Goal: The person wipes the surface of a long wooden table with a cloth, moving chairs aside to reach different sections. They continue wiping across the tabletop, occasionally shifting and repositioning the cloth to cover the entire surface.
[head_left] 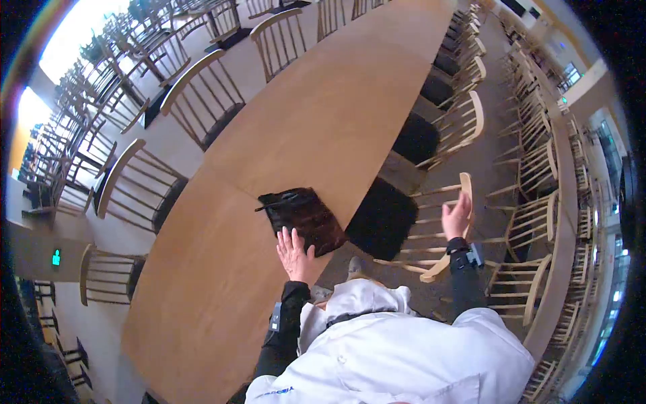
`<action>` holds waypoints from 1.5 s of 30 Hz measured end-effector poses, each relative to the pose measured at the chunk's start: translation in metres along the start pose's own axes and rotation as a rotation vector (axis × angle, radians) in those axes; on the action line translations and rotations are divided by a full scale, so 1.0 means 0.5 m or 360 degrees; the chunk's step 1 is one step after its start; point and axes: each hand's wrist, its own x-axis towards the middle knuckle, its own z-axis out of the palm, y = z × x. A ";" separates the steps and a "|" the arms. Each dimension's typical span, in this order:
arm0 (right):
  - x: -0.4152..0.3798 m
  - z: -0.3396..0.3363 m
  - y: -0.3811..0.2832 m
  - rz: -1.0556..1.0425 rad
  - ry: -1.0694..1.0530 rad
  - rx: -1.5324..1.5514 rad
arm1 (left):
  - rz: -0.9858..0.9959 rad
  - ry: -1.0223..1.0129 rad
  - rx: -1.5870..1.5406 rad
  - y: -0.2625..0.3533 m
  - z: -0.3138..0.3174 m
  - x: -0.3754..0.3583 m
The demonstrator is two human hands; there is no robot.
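Note:
A dark brown, shiny bag [306, 219] with a thin strap at its far left corner lies on the long wooden table [296, 128], close to the edge nearest me. My left hand [294, 256] rests at the bag's near left side, fingers spread and pointing forward. To the right, past the table edge, my right hand [457, 217] is raised near the backrest of a wooden chair [465, 195]. Its fingers are partly curled, and whether they touch or hold the chair is unclear.
Spindle-back chairs line both long sides of the table, one [138, 185] at the left and a dark seat [382, 219] close on the right. A second long table [564, 215] with chairs runs along the far right. More furniture fills the upper left.

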 end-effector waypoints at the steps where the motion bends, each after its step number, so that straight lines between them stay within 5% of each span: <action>1: 0.011 -0.030 0.041 0.0227 -0.0101 -0.0047 | 0.0037 0.0017 -0.0044 0.037 -0.008 0.022; 4: 0.009 0.015 0.189 0.0805 -0.0474 -0.0017 | 0.0027 0.0023 -0.0016 0.075 0.042 0.098; 6: -0.011 0.046 0.254 0.1017 -0.0628 0.0800 | -0.0047 0.0015 0.0082 0.081 0.076 0.148; 10: -0.029 0.075 0.303 0.0845 -0.0470 0.0725 | -0.0262 -0.0142 0.0518 0.080 0.135 0.190; 14: -0.001 0.032 0.276 0.1765 -0.1005 0.1744 | -0.0254 -0.0102 0.0588 0.086 0.144 0.189; 26: -0.023 0.022 0.302 0.1721 -0.0745 0.1869 | -0.0304 -0.0205 0.0742 0.060 0.115 0.191; 36: -0.078 -0.077 0.612 0.1769 -0.0790 0.1755 | -0.0156 -0.0102 0.0633 0.049 0.147 0.182; 39: -0.109 -0.128 0.689 0.1826 -0.0830 0.1708 | -0.0046 -0.0293 0.0594 0.098 0.125 0.189; 44: -0.170 -0.133 0.785 0.2105 -0.0791 0.1718 | 0.0377 -0.0309 0.0455 0.152 0.172 0.203; 45: -0.182 -0.117 0.808 0.1908 -0.0673 0.1480 | 0.0467 -0.0318 0.0415 0.172 0.182 0.210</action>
